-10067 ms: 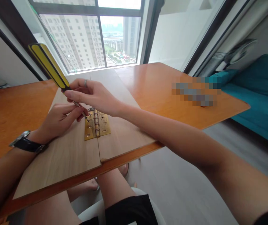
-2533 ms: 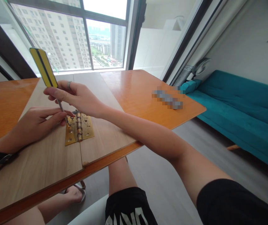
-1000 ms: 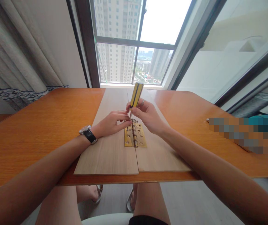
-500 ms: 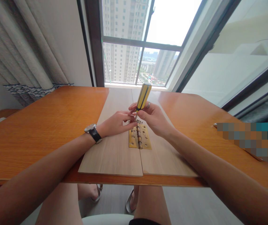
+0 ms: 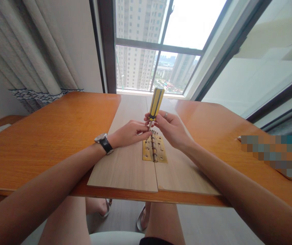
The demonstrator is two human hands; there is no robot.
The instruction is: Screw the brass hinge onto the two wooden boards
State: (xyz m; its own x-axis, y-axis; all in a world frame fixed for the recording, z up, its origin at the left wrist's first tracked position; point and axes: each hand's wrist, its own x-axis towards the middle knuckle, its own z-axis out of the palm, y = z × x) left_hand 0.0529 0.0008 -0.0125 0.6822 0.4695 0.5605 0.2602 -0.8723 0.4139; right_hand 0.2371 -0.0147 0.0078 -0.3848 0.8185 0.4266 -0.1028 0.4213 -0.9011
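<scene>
A brass hinge [image 5: 148, 149] lies across the seam between two pale wooden boards [image 5: 125, 170]. Several small screws [image 5: 154, 131] are at its far end. My right hand [image 5: 172, 127] is closed on a screwdriver [image 5: 157, 102] with a yellow and black handle, held nearly upright just below the handle. The shaft points down toward the hinge's far end; its tip is hidden by fingers. My left hand [image 5: 133, 132], with a watch on the wrist, rests on the left board, fingers pinched around the lower shaft area. Whether it grips a screw or the shaft is too small to tell.
The boards lie on an orange-brown wooden table [image 5: 59, 136]. Behind it is a window [image 5: 158, 47], with a grey curtain [image 5: 33, 51] at left. A pixelated item [image 5: 283, 156] lies at the table's right side.
The whole view has shifted slightly, moving the scene a little to the right. The screwdriver stands slightly more upright, and both hands remain at the hinge's far end.
</scene>
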